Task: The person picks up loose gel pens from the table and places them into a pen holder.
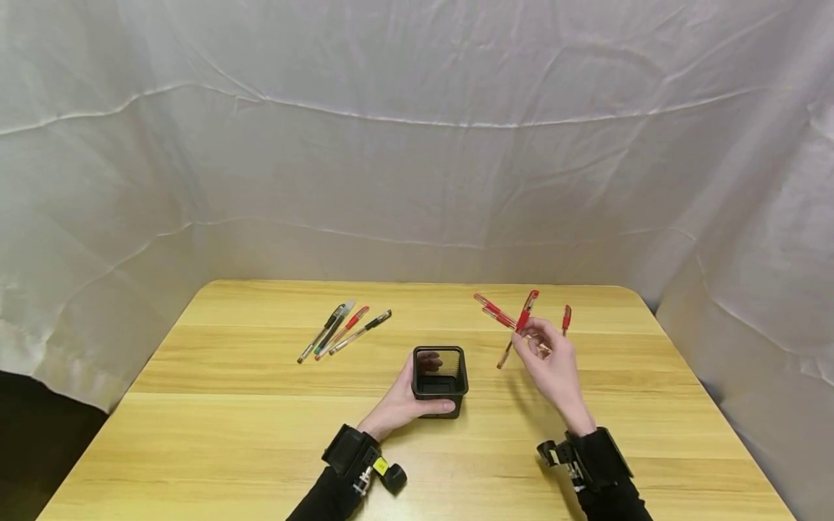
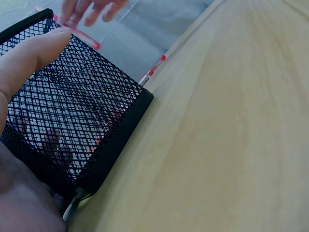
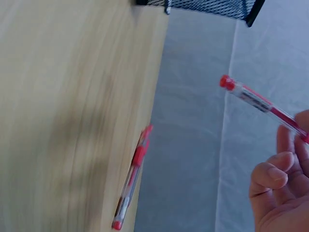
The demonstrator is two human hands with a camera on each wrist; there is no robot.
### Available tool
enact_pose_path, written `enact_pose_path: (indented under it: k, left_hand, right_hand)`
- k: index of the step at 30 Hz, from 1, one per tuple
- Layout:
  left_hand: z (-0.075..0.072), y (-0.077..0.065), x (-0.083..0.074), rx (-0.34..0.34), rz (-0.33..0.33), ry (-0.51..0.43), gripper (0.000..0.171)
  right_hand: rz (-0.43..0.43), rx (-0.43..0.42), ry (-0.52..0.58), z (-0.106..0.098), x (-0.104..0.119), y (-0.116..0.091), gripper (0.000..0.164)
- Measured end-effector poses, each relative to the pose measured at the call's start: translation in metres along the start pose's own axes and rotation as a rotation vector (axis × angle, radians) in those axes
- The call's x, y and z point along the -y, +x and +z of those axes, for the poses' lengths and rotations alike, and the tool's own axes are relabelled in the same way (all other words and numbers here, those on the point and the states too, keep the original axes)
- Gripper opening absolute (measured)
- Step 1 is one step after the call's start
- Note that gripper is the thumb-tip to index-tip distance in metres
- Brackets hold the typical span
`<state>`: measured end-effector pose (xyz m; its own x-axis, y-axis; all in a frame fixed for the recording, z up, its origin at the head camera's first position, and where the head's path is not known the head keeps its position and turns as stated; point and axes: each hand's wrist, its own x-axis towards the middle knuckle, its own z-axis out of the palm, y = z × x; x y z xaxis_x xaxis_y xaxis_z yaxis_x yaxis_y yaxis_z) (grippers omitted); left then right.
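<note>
My left hand (image 1: 397,401) grips a black mesh pen holder (image 1: 441,407) on the table, its thumb across the near side and fingers behind the far mesh. In the left wrist view the thumb lies over the mesh wall of the holder (image 2: 82,96). To the right of the holder, my right hand (image 1: 554,365) pinches a red pen (image 1: 526,312), raised and slanted with its cap end up. The right wrist view shows this pen (image 3: 256,100) angled out from the fingertips. More red pens lie near this hand, one red pen (image 1: 567,317) partly hidden behind it.
On the left of the table, several pens lie fanned out: a black pen (image 1: 368,327), a red pen (image 1: 352,323) and others in dark colours. Two red pens (image 1: 490,305) rest beyond the right hand. A pale cloth (image 1: 417,181) hangs behind the wooden table (image 1: 228,449).
</note>
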<state>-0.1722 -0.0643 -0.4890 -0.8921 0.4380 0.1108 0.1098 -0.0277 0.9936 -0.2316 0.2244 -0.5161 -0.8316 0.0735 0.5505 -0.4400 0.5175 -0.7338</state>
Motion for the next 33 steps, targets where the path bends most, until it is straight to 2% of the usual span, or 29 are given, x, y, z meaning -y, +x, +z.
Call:
enact_pose_path:
  k: [3,8,9,14,17,21,23,25,29,30,33]
  left_hand:
    - [0.000,0.000,0.000,0.002,0.003,-0.001,0.084]
    - [-0.001,0.001,0.000,0.005,0.007,-0.001,0.082]
    - [-0.001,0.001,0.000,0.005,0.006,-0.001,0.082]
    - [0.000,0.001,0.001,0.006,0.006,-0.015,0.085]
    - [0.000,0.001,0.001,0.006,0.005,-0.017,0.085]
    - [-0.001,0.000,0.001,0.009,0.003,-0.007,0.084]
    - [-0.001,0.000,0.000,0.009,0.002,-0.002,0.085]
    - [-0.001,0.000,0.000,0.010,-0.003,-0.003,0.085]
    - [-0.001,-0.001,-0.003,0.015,-0.019,-0.016,0.084]
    - [0.000,-0.002,-0.007,0.017,-0.025,-0.023,0.082]
    - [0.000,-0.002,-0.006,0.012,-0.022,-0.023,0.083]
  right_hand:
    - [-0.019,-0.022,0.162,-0.003,0.013,0.002,0.030]
    - [-0.090,-0.071,0.276,-0.002,0.020,0.005,0.031]
    - [-0.100,-0.093,0.258,0.002,0.012,0.005,0.032]
    - [-0.155,-0.118,0.451,0.003,0.021,0.008,0.036]
    - [-0.154,-0.147,0.552,-0.003,0.069,0.011,0.033]
    - [-0.176,-0.150,0.549,-0.006,0.124,0.015,0.028]
    - [-0.183,-0.116,0.513,0.000,0.115,0.015,0.027]
    - [-0.193,-0.070,0.435,0.011,0.090,0.012,0.027]
    - [-0.124,-0.018,0.227,0.035,0.044,0.005,0.029]
    - [-0.129,-0.003,0.171,0.040,0.035,0.003,0.028]
    - [-0.104,0.038,0.085,0.051,0.030,0.000,0.025]
